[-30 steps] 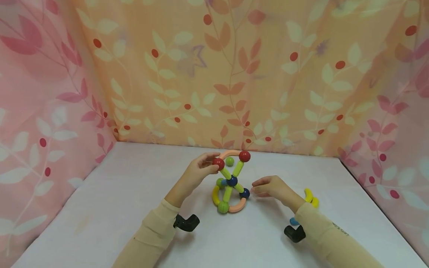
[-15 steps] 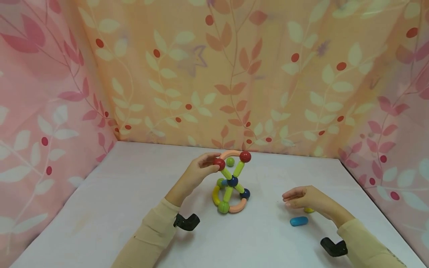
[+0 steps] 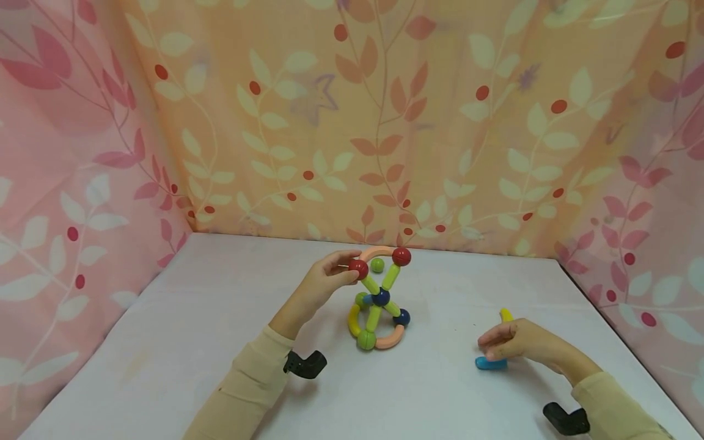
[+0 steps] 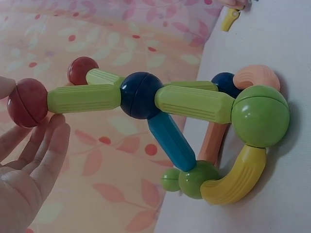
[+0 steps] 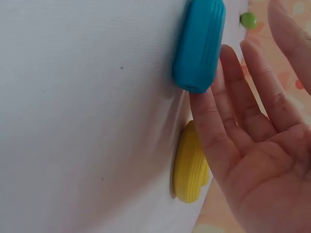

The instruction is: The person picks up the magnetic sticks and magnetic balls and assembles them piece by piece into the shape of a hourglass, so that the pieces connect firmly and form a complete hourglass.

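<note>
My left hand (image 3: 324, 282) holds a red ball (image 3: 359, 269) at the top of a magnetic ball-and-stick structure, with fingertips and thumb round it. Light green sticks (image 4: 194, 103) and a blue stick (image 4: 172, 141) meet at a dark blue ball (image 3: 381, 297) in the middle. Its base has a yellow curved piece (image 4: 238, 179), an orange curved piece (image 3: 390, 337) and green balls (image 4: 261, 116). Over at the right, my right hand (image 3: 530, 343) hovers with relaxed fingers at a loose blue stick (image 5: 200, 46). Whether the fingers touch that stick I cannot tell.
A yellow curved piece (image 5: 189, 162) lies beside the right hand, partly hidden by it in the head view. A loose green ball (image 3: 377, 264) sits behind the structure. Floral cloth (image 3: 352, 122) walls the white table (image 3: 165, 342) at the back and sides.
My right hand has moved right, away from the structure, and then down to the loose blue stick. The left hand stays on the red ball and the structure has not moved.
</note>
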`<state>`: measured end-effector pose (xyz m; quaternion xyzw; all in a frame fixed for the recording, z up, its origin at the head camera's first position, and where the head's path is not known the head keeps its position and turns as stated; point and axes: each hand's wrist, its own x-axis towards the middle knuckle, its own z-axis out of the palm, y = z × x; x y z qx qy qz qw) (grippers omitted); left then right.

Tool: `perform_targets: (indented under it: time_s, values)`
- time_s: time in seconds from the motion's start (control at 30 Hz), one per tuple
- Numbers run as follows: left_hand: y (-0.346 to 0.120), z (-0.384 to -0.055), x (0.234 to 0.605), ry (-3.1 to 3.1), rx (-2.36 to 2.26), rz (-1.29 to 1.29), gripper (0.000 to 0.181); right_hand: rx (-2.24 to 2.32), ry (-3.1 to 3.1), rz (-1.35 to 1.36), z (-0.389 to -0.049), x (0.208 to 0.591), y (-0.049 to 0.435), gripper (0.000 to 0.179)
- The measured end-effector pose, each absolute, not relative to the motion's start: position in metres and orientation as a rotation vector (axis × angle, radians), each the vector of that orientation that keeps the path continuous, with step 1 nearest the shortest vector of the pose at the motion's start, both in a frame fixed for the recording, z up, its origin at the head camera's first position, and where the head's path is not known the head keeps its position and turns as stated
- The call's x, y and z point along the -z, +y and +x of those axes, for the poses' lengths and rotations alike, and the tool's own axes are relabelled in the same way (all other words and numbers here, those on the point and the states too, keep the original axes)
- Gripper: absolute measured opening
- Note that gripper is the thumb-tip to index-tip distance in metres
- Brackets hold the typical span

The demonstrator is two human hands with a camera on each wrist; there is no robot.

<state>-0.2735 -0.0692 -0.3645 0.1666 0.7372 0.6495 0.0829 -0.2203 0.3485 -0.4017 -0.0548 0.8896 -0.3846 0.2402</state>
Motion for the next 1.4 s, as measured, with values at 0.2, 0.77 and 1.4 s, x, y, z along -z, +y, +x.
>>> perform_targets:
  time_s: [0.2,0.77,1.4]
  values:
    - [-0.071,-0.273,0.365,2.202,-1.947,0.472,0.045,1.078,2.396,-0.189,-0.22,0.406,0.345,0.042]
    - [-0.073,-0.274,0.362,2.169,-1.955,0.475,0.044,1.062,2.566,-0.233,-0.238,0.391,0.277,0.031]
    - [-0.071,-0.272,0.363,2.2,-1.931,0.483,0.045,1.957,2.594,-0.303,-0.238,0.376,0.185,0.035]
